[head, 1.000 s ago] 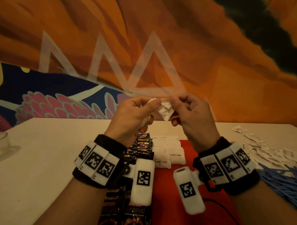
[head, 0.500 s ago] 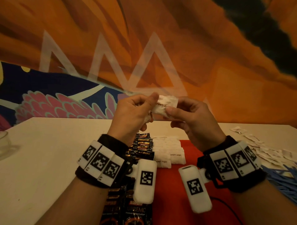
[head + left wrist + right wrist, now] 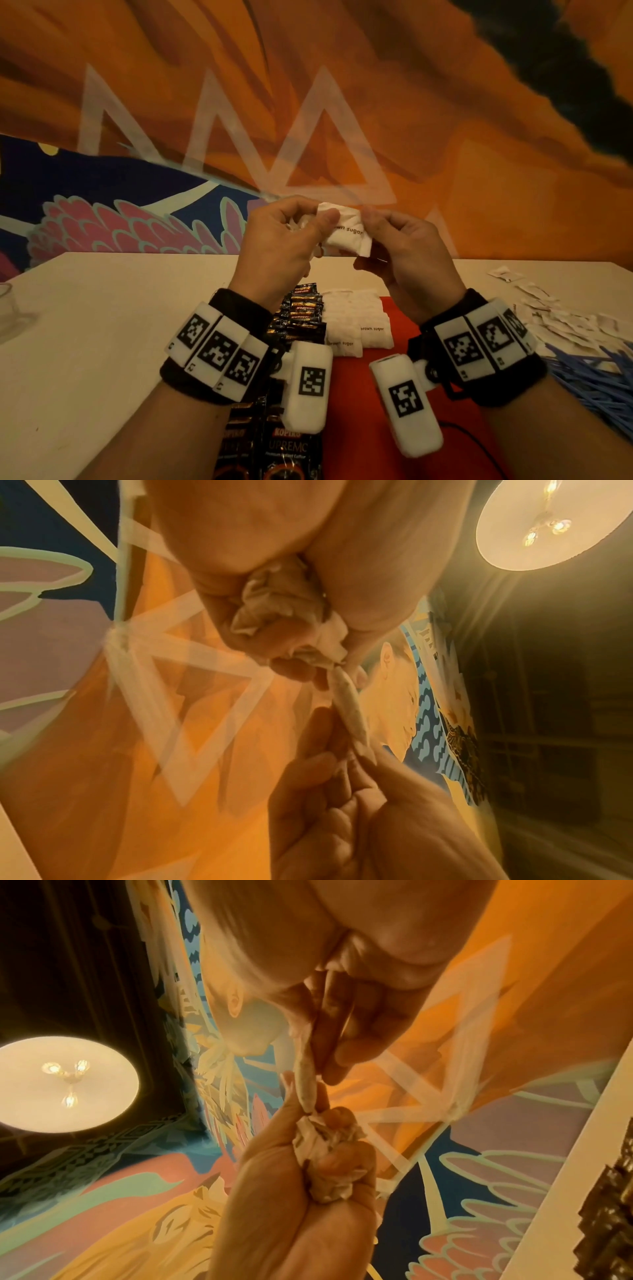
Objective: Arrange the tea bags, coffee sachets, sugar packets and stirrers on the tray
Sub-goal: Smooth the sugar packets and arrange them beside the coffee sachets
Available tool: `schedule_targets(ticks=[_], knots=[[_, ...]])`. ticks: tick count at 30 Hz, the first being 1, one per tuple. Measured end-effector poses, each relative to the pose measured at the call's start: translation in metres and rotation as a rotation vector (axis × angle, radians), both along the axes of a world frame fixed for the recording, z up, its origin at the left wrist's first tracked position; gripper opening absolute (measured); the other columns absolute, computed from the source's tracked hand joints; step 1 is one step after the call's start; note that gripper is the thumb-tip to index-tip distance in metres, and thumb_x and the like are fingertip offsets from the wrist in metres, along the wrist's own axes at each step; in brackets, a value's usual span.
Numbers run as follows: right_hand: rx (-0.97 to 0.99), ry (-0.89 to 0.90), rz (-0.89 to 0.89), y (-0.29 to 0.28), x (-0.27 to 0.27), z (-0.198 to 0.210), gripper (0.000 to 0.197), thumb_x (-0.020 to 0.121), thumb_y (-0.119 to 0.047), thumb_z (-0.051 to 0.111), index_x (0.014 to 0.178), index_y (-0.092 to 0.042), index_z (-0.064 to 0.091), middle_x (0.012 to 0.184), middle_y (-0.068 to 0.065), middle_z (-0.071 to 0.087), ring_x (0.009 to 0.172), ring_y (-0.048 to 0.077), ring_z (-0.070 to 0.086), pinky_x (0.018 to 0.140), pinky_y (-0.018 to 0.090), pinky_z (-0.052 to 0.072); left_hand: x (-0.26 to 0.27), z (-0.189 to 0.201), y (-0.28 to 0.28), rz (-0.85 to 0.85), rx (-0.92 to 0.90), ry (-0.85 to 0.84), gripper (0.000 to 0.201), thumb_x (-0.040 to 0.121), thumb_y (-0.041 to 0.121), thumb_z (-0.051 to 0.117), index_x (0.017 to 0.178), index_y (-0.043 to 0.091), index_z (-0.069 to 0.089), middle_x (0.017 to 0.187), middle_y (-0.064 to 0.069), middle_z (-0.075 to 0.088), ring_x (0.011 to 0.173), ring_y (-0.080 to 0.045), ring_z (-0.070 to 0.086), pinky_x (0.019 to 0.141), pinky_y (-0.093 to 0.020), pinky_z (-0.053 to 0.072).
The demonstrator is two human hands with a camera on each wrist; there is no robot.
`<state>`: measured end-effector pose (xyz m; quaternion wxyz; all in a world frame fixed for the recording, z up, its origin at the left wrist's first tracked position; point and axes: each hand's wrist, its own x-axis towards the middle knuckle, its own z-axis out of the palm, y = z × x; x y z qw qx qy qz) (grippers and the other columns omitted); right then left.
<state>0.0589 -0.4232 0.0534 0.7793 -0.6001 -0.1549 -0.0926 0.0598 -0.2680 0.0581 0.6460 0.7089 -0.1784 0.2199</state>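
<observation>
Tabletop (image 3: 102, 342): "brown sugar" packet (image 3: 346, 233)

Matt crinkled paper sugar packet (image 3: 347, 233); glossy foil coffee sachets (image 3: 303, 310); smooth table (image 3: 102, 325).

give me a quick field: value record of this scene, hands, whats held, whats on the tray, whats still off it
left hand: pinches one end of a brown sugar packet and grips a bunch of crumpled packets in the palm
right hand: pinches the packet's other end
packet position: held up in the air above the table
on red tray: a row of dark coffee sachets, white brown sugar packets beside them
off tray, right side: loose white packets, blue stirrers
table, far left: glass, partly in view
</observation>
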Motion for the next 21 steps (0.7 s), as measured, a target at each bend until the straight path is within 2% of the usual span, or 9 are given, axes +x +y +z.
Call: schedule_targets(ticks=[3,5,7,9,11,14,18,19,21], knots=[[-0.158,-0.06,0.011,-0.001,0.0,-0.003,0.038,0.071,-0.023,0.075,0.105,-0.005,0.071,0.09,0.012,0.075,0.076,0.019,0.07,0.06,0.024,0.053,0.002,-0.001,0.002,0.032,-0.006,-0.013,0.006,0.091,0.024,0.069,0.091,0.018,0.07,0.078,-0.005,0.065,0.055,-0.018,0.054,0.039,-0.026,0.041],[-0.23,-0.088,-0.024,-0.004,0.002,-0.004,0.028,0.075,-0.013,0.078,0.1,-0.003,0.072,0.087,0.014,0.075,0.073,0.018,0.071,0.058,0.024,0.052,0.003,-0.001,0.002,0.049,-0.003,0.001,0.012,0.091,0.028,0.069,0.089,0.016,0.071,0.075,-0.002,0.065,0.05,-0.014,0.052,0.039,-0.024,0.041],[-0.26,-0.097,-0.05,-0.008,0.004,-0.004,0.019,0.077,-0.01,0.078,0.093,0.0,0.073,0.082,0.014,0.075,0.071,0.017,0.07,0.057,0.023,0.051,0.004,-0.002,0.002,0.052,-0.022,0.028,0.016,0.09,0.03,0.069,0.086,0.015,0.072,0.068,0.003,0.064,0.051,-0.018,0.052,0.041,-0.027,0.041],[-0.279,-0.088,-0.056,-0.012,0.008,-0.005,0.012,0.076,-0.009,0.079,0.085,-0.003,0.073,0.078,0.011,0.075,0.07,0.017,0.07,0.056,0.022,0.051,0.005,-0.002,0.003,0.05,-0.051,0.042,0.018,0.091,0.031,0.068,0.083,0.016,0.072,0.065,0.002,0.063,0.054,-0.021,0.052,0.04,-0.027,0.04],[-0.289,-0.053,-0.052,-0.017,0.01,-0.005,0.008,0.077,-0.008,0.078,0.082,-0.006,0.072,0.077,0.011,0.075,0.069,0.017,0.071,0.056,0.021,0.052,0.006,0.0,0.005,0.068,-0.082,0.048,0.018,0.092,0.029,0.068,0.083,0.014,0.071,0.058,0.004,0.059,0.05,-0.016,0.049,0.038,-0.024,0.037],[-0.3,0.013,-0.018,-0.024,0.015,-0.009,0.014,0.081,-0.01,0.074,0.084,0.002,0.068,0.08,0.012,0.074,0.072,0.017,0.071,0.057,0.022,0.052,0.007,0.003,0.012,0.079,-0.13,0.064,0.018,0.093,0.029,0.068,0.085,0.013,0.069,0.053,0.003,0.051,0.048,-0.013,0.045,0.037,-0.022,0.034],[-0.442,0.122,-0.055,-0.037,0.028,-0.025,0.033,0.083,-0.015,0.075,0.092,0.015,0.066,0.082,0.015,0.065,0.069,0.015,0.058,0.053,0.024,0.044,0.008,0.006,0.018,0.08,-0.175,0.077,0.018,0.094,0.031,0.067,0.084,0.016,0.069,0.056,0.003,0.05,0.053,-0.016,0.047,0.038,-0.023,0.035],[-0.508,0.163,-0.053,-0.041,0.031,-0.03,0.031,0.083,-0.014,0.075,0.09,0.015,0.066,0.078,0.015,0.064,0.066,0.015,0.056,0.052,0.025,0.043,0.008,0.007,0.018,0.082,-0.177,0.079,0.018,0.094,0.032,0.067,0.084,0.016,0.069,0.057,0.003,0.05,0.053,-0.015,0.047,0.038,-0.023,0.035],[-0.693,0.242,-0.028,-0.048,0.035,-0.041,0.022,0.084,-0.012,0.076,0.073,0.004,0.066,0.063,0.009,0.061,0.058,0.015,0.052,0.052,0.026,0.041,0.008,0.008,0.019,0.083,-0.18,0.084,0.019,0.094,0.032,0.067,0.084,0.016,0.068,0.058,0.002,0.051,0.053,-0.014,0.048,0.037,-0.022,0.035]])
